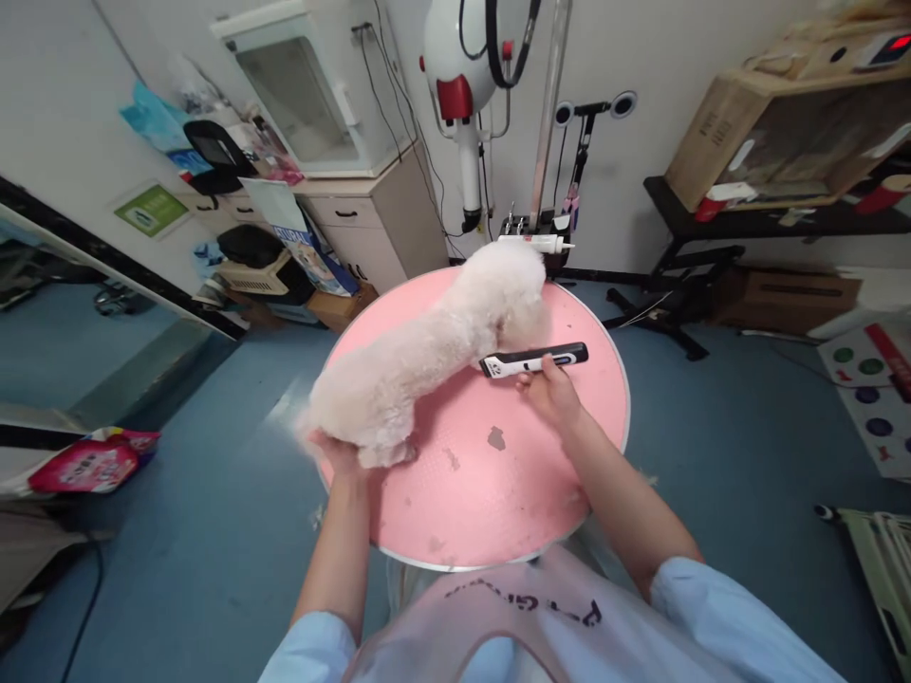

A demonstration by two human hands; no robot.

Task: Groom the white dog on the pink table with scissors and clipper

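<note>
A small white fluffy dog (427, 351) stands on a round pink grooming table (491, 503), its head toward the far side. My right hand (549, 391) is closed around a black and white electric clipper (533, 359), whose blade end points at the dog's side. My left hand (336, 453) reaches under the dog's rear at the table's left edge; its fingers are hidden in the fur. Small tufts of cut hair (496, 437) lie on the pink surface.
A metal grooming arm (549, 114) rises behind the table beside a white and red dryer (459, 85). A cabinet (370, 218) with clutter stands at the back left, a black bench (683, 256) with a wooden box at the right. Blue floor surrounds the table.
</note>
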